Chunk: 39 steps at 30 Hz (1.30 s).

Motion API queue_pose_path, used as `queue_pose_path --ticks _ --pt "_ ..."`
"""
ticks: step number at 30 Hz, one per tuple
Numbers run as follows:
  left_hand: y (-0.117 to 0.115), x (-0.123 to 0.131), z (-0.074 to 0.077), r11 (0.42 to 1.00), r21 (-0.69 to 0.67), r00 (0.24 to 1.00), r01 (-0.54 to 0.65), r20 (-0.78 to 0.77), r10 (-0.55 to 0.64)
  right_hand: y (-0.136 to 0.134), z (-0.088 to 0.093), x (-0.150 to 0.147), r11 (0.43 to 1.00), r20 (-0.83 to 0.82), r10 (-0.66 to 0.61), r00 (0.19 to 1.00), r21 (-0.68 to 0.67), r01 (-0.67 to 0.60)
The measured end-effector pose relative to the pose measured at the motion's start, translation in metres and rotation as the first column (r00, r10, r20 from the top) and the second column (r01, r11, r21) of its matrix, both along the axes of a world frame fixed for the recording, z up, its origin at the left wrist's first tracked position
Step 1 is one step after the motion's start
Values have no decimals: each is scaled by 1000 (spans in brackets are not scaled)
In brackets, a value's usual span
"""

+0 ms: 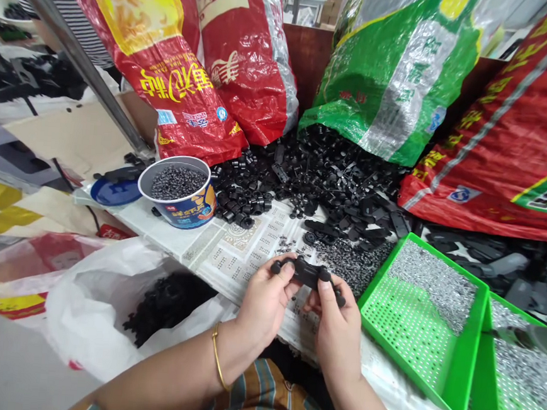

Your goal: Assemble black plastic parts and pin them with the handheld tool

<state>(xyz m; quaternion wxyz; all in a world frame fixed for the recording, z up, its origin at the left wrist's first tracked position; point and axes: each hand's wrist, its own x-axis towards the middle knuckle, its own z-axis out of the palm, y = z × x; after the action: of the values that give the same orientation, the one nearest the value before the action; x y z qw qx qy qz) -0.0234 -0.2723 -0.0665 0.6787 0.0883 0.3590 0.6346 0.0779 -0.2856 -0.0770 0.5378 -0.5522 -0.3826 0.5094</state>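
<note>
Both hands hold one small black plastic part with round, wheel-like ends (306, 272) above the table's front edge. My left hand (266, 296) is closed on its left end, thumb on top; a gold bracelet circles that wrist. The right end is pinched by my right hand (337, 324), fingers curled beneath. Just beyond lies a spread of tiny dark metallic pieces (352, 262) on the patterned table cover (239, 253). A larger heap of black plastic parts (337, 178) covers the back of the table.
A blue paper tub (190, 206) of small dark pieces stands left, near a blue lid (116, 186). Green perforated trays (462, 371) with silvery bits sit right. Red sacks (260, 65) and a green sack (382, 81) line the back. A white bag (86, 304) of black parts hangs below left.
</note>
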Motion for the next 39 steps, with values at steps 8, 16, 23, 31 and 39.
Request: queue_pose_path --ticks 8,16,23,31,39 --pt "5 -13 12 948 -97 932 302 238 -273 7 23 37 862 594 229 771 244 -444" --pt "-8 -13 3 801 -48 772 596 306 -557 24 26 58 701 590 478 651 189 -687" --pt "-4 -46 8 916 98 700 389 -678 -225 20 34 63 758 835 151 529 246 -604" --pt "-6 -49 5 829 59 389 556 -900 -197 14 31 60 736 818 115 563 311 -602" --pt "-8 -48 8 802 179 333 570 -943 -26 14 27 62 756 774 133 620 325 -568"
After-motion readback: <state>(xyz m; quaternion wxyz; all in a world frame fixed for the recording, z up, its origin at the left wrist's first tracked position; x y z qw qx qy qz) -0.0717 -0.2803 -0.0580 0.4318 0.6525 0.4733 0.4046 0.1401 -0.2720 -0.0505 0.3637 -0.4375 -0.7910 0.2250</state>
